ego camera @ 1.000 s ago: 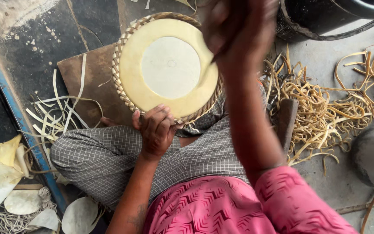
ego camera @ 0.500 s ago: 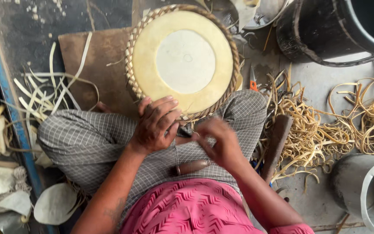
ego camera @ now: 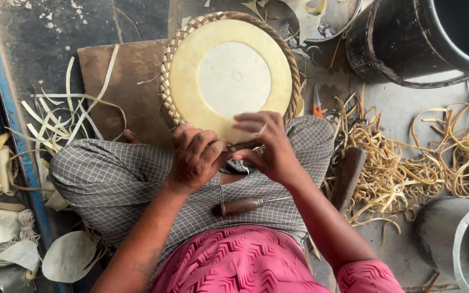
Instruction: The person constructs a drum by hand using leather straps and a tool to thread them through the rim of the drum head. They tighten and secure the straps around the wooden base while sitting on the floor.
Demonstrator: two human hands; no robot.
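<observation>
**Fingers pinched right at the near rim of the drum**

Fingers [ego camera: 245,126] of the right hand [ego camera: 270,146] were curled in tight around what looked like a thin pale strip, right at the near edge of the drum [ego camera: 229,76]. Left hand [ego camera: 194,157] was closed too, knuckles up, pressed against that same near rim just beside the right one; couldn't tell exactly what it pinched, the fingertips were tucked under.

So the spatial bit: the drum sat straight ahead of both hands, resting between the knees on a brown board [ego camera: 120,81], its round pale face turned up at the camera. Its woven lacing [ego camera: 169,103] ran around the rim, and the spot being worked was the closest point of that ring. Both hands were about equally near, touching it from either side.

A wooden-handled awl [ego camera: 242,206] lay crosswise on the lap, handle toward the left, metal tip pointing right, well behind the hands. Loose pile of tan strips [ego camera: 386,163] sat off on the right.
</observation>
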